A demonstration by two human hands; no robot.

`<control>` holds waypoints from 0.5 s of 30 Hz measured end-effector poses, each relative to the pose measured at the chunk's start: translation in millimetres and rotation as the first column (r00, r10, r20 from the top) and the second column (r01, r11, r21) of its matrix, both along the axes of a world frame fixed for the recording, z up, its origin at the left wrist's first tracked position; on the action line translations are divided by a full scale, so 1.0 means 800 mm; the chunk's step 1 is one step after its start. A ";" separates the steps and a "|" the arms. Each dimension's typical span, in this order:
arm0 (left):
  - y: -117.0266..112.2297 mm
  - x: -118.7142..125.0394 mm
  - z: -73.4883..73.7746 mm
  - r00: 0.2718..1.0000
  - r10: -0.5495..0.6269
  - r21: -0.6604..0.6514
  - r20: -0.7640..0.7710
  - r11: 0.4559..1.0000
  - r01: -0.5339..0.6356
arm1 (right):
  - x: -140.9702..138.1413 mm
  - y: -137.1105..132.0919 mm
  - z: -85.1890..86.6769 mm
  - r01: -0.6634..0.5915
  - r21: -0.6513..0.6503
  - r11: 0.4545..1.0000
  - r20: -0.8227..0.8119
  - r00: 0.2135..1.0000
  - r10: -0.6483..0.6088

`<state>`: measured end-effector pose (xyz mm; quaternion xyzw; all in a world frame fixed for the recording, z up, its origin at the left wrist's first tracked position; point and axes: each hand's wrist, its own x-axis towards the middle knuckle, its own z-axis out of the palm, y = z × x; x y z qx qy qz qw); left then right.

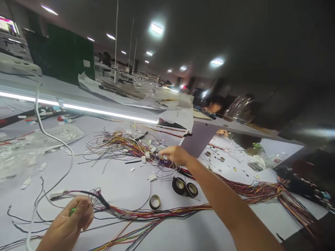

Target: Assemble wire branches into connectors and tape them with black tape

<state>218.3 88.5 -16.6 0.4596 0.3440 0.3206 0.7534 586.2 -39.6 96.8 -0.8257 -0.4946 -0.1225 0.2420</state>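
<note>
My left hand [74, 218] is closed at the lower left, with a small green piece [72, 211] showing between the fingers. Thin wires come out beside its fingertips, by the taped end of a wire harness [125, 213] that runs right across the table. My right hand [176, 155] reaches over a large loose bundle of wires [136, 146] with white connectors. Its fingers are bent together at the bundle's edge, and whatever they pinch is too small to make out. White connectors [147, 154] lie among the wires just left of that hand.
Black tape rolls [179, 184] and a smaller tape roll [155, 202] lie between my hands. A white cable [69, 153] hangs at left, near plastic bags [15, 157]. A lit tube lamp [110, 112] crosses behind. A person [214, 106] sits beyond the partition [199, 137].
</note>
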 end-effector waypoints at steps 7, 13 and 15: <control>0.027 -0.012 -0.007 0.982 0.107 -0.084 0.154 0.992 -0.095 | -0.071 -0.077 -0.012 -0.380 -0.215 0.900 -0.154 0.923 0.353; 0.015 -0.029 -0.018 0.993 -0.106 -0.138 0.049 0.984 0.112 | -0.164 -0.054 -0.019 -0.785 -0.211 0.583 -0.672 0.549 0.496; 0.009 -0.032 -0.020 0.992 -0.128 -0.111 -0.021 0.986 0.125 | -0.196 -0.012 -0.032 -0.627 0.010 0.779 -0.453 0.692 0.563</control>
